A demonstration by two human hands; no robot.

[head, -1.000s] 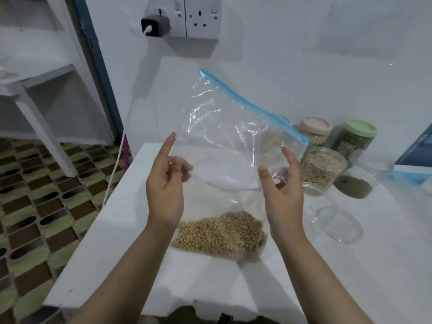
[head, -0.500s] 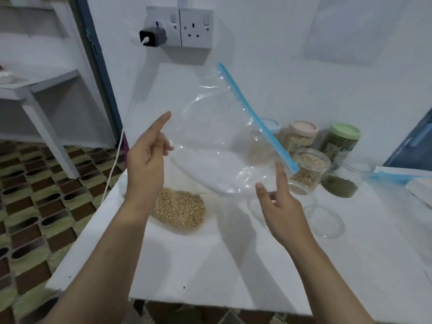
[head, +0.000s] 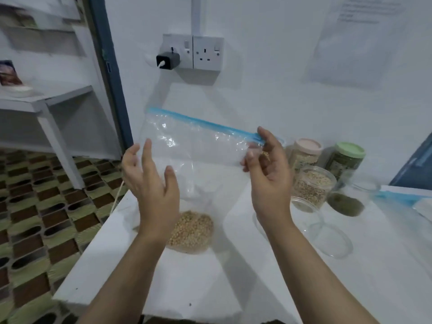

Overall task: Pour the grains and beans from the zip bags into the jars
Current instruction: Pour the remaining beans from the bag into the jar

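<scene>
A clear zip bag with a blue zip strip hangs upright over the white table. Its pale beans sag in the bottom, resting on the table. My right hand pinches the bag's right top corner at the end of the zip strip. At the bag's left edge is my left hand, fingers spread and relaxed; no grip on the plastic shows. An open clear jar of grains stands just right of my right hand.
Behind the open jar stand a pink-lidded jar and a green-lidded jar. A clear empty container lies on the table at right, near a glass jar with dark green contents and another zip bag. The table's left edge drops to the tiled floor.
The bag's zip edge swung from a steep slant to nearly level. My right hand rose and took the zip's right end. My left hand moved right, in front of the bag's lower left.
</scene>
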